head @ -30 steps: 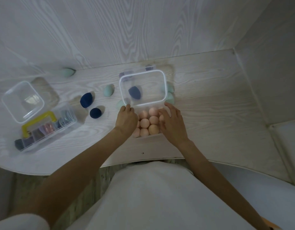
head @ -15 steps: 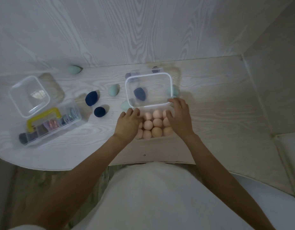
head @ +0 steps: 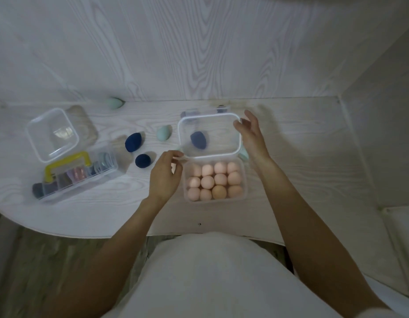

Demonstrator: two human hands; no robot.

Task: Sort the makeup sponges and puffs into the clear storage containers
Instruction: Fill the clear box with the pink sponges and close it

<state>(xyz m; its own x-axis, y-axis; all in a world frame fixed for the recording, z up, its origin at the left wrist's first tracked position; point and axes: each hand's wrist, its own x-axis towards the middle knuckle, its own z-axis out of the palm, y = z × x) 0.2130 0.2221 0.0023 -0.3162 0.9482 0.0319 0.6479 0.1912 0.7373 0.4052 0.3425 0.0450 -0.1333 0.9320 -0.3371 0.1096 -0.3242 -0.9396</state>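
A clear container [head: 245, 180] at the table's middle holds several peach round sponges [head: 214, 180]. Its clear hinged lid [head: 222, 154] stands open behind it, and a dark blue sponge [head: 197, 140] shows through it. My left hand [head: 164, 177] pinches the lid's near left corner. My right hand [head: 253, 136] is beside the lid's far right corner, thumb touching the rim and fingers spread. Two dark blue sponges [head: 132, 142] [head: 142, 160] and a mint sponge [head: 162, 133] lie left of the lid. Another mint sponge [head: 244, 154] peeks out under my right wrist.
At the left stands a second clear box [head: 107, 177] with a yellow handle [head: 68, 161], puffs inside and its lid [head: 52, 134] open. A mint sponge [head: 116, 103] rests against the back wall. A side wall closes the table's right end; its curved front edge is near me.
My right hand has risen from the container's right rim to the lid's far right corner. My left hand shifted from the container's left side to the lid's near left corner.
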